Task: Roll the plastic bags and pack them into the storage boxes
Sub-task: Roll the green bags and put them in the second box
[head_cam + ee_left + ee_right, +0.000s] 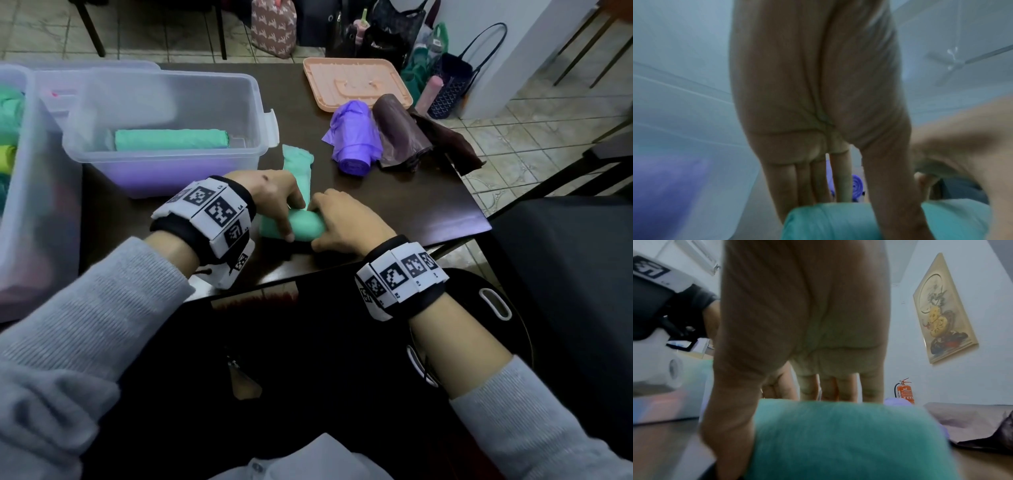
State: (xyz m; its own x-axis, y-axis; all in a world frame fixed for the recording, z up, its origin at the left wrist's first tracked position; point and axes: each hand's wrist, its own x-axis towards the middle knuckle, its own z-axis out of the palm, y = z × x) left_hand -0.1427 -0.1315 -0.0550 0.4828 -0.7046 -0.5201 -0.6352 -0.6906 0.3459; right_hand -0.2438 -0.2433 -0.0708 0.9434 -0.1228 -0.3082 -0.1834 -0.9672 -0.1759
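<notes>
The green bag (301, 205) lay on the worktop (394, 212) at its near edge, part rolled into a fat cylinder under our hands and part stretched flat away from us toward the clear box (164, 130). Our left hand (274, 198) and right hand (346, 222) sat side by side on the roll, fingers draped over its top and thumbs tucked at the near side, both curled round it. To roll it well, we judged that both hands should press evenly and push forward together, keeping the ends level so the roll would not cone, and squeezing air out as the flat tail fed in. The clear box stood open just beyond the left hand and held one finished green roll (171, 138) lying on its side; a purple layer showed at its bottom, though what it was we could not tell. A second clear container (30, 205) at the far left showed green and yellow rolls through its wall. A purple roll (356, 137) and a brown roll (400, 133) waited to the right, near a peach lid (356, 82).
</notes>
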